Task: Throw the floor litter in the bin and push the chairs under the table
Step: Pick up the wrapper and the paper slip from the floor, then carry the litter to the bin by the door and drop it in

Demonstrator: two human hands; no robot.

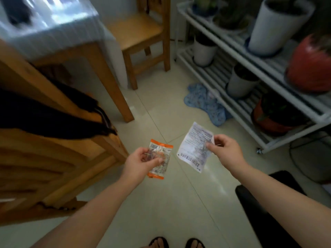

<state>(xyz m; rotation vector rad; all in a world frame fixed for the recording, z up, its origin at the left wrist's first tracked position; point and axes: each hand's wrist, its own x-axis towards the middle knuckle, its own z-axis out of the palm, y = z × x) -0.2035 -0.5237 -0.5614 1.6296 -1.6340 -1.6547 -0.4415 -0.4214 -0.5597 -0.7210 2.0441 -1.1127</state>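
My left hand (143, 161) grips a clear snack wrapper with orange ends (162, 159), held above the tiled floor. My right hand (224, 149) pinches the right edge of a white printed paper wrapper (194, 145), also held in the air. A wooden chair (53, 158) with a dark garment draped over it stands at the left, close to my left arm. A second wooden chair (143, 34) stands farther back beside the table (53, 33), which has a pale cover. No bin is in view.
A white slatted plant rack (259, 86) with white and red pots fills the right side. A blue cloth (206, 102) lies on the floor at its foot. A black object (265, 203) sits at the lower right. My sandalled feet (177, 243) are at the bottom.
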